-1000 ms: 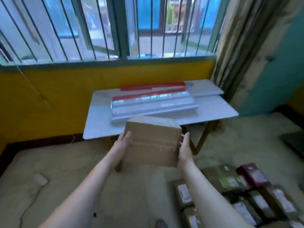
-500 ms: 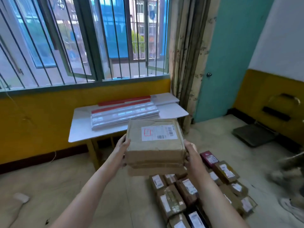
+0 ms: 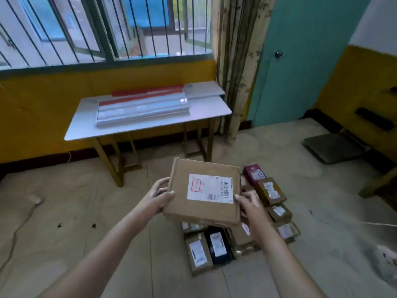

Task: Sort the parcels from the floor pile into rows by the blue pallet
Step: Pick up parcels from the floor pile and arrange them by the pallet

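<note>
Two hands on one parcel (image 3: 204,191) | left hand (image 3: 158,197), right hand (image 3: 250,203) clamp opposite edges | held above floor rows (image 3: 217,246) | stiff cardboard, seems light; grip the sides

Both bare forearms reach forward from the lower edge of the view, converging toward the middle. The left hand (image 3: 158,197) grips the left edge of a box (image 3: 202,208), thumb on top and fingers curled underneath. The right hand (image 3: 250,204) grips the box's right edge, thumb on the top face, fingers wrapped below. Both wrists are nearly straight.
</note>
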